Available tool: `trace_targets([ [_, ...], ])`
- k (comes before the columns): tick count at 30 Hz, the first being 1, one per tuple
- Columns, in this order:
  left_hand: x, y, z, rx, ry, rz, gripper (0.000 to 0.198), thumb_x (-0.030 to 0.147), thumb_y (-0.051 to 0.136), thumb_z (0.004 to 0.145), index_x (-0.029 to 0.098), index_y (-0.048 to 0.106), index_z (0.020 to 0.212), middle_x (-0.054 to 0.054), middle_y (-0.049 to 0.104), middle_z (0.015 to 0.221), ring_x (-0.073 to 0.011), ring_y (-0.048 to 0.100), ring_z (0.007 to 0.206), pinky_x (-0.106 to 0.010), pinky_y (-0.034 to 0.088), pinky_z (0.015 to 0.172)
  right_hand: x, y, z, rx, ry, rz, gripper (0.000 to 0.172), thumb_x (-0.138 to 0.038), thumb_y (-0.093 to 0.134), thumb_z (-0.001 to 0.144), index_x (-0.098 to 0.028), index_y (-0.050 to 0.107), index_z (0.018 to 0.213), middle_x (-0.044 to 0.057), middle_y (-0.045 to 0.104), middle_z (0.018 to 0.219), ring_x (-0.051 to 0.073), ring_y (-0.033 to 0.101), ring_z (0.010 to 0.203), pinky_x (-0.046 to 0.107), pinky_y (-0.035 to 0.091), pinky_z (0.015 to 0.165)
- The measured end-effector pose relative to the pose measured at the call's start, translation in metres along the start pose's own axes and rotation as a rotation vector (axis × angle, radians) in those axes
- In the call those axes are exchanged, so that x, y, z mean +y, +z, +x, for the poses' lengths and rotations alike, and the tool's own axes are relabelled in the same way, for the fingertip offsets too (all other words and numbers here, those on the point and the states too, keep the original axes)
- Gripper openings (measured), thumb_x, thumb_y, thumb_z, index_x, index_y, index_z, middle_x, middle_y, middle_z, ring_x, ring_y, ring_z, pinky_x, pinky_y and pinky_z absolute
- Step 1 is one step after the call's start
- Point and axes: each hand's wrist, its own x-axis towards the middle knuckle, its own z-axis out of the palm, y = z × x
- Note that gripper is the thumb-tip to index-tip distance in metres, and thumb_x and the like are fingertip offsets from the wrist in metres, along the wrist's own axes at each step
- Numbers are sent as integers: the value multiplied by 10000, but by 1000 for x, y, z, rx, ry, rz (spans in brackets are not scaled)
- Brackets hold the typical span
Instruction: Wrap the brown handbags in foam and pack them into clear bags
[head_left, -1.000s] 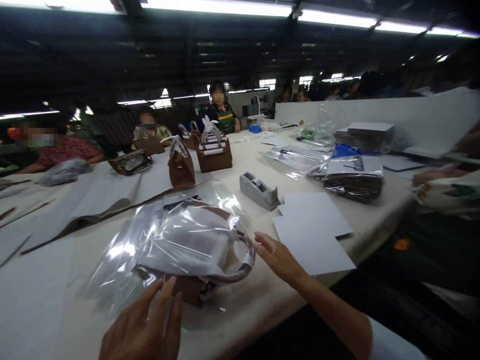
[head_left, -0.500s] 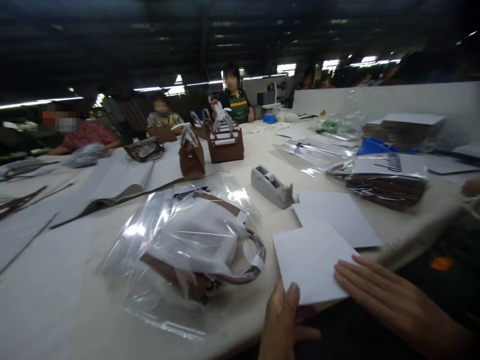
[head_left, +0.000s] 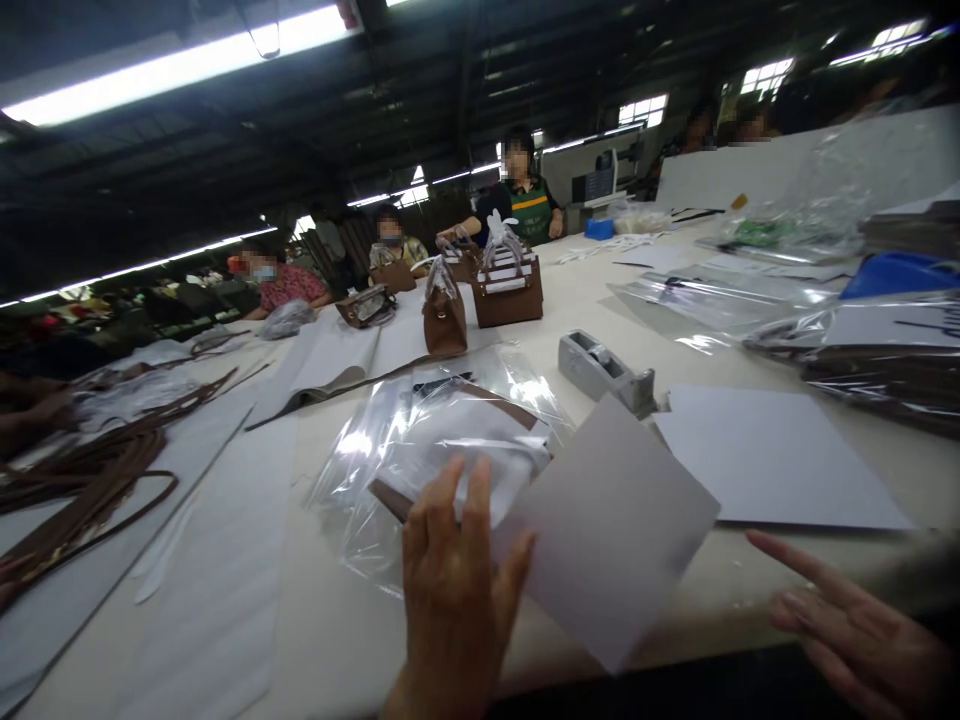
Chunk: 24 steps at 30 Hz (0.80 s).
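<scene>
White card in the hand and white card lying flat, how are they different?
The lifted white paper card tilts up in the left hand; the flat white paper card lies untouched on the table. The lifted one looks shaded grey, the flat one brighter. Both are plain sheets.

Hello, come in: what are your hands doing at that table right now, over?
Left hand holding white card by its edge. Right hand open, empty. Bagged brown handbag lies behind card, tape dispenser beyond.

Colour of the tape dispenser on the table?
Grey; the tape dispenser shows best in the head view.
</scene>
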Motion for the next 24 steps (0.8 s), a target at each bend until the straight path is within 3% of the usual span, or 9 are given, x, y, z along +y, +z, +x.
trace_targets([
  [2,-23,6,16,-117,37,154,358,242,570,792,146,516,1132,-130,526,1163,-281,480,1066,-432,430,886,-5,21,2,-38,72,70,617,-458,700,613,-291,516,1178,119,627,849,160,586,579,212,402,368],
  [4,-33,19,21,-245,41,195,185,224,528,816,146,586,974,-89,605,979,-243,539,921,-393,468,805,-7,52,4,-83,51,110,536,-485,687,630,-231,555,1084,87,619,913,189,595,749,217,448,448],
  [6,-36,30,18,-278,21,215,142,239,507,831,151,601,892,-62,621,862,-225,548,838,-384,471,769,-7,81,6,-151,44,134,465,-467,691,644,-173,576,985,54,613,837,139,554,663,188,395,421],
  [8,-36,33,14,-227,35,229,173,255,509,832,147,596,935,-79,619,923,-235,543,874,-386,463,778,-7,98,8,-192,75,213,427,-440,715,628,-155,582,917,7,575,700,78,463,533,162,327,382],
  [12,-46,14,13,-73,82,302,419,300,577,790,153,498,1175,-148,458,1268,-282,471,1066,-417,412,870,-9,78,6,-227,171,269,363,-456,695,642,-165,595,835,-12,523,583,65,406,456,149,255,342],
  [14,-53,-1,15,-90,70,377,532,334,619,750,174,454,1230,-147,410,1317,-308,447,1094,-440,402,869,-12,57,1,-348,239,130,356,-480,668,663,-141,600,747,6,524,538,57,384,393,157,245,334],
  [16,-59,-13,18,-161,84,427,487,339,617,741,193,494,1189,-129,460,1275,-312,465,1072,-438,418,828,-17,47,-4,-516,270,8,372,-487,649,680,-119,595,692,19,530,519,37,348,337,158,244,330],
  [20,-65,-26,23,-203,74,370,151,251,493,829,204,626,880,-50,626,917,-218,557,848,-353,446,738,-38,69,-2,-702,247,-9,375,-467,665,674,-101,598,718,13,529,521,23,352,334,137,250,322],
  [24,-63,-32,31,-105,-72,118,193,277,459,861,189,629,871,-23,597,838,-159,550,800,-283,452,731,-67,108,21,-607,138,141,323,-387,690,679,-84,579,687,-2,510,521,20,376,373,114,272,321],
])
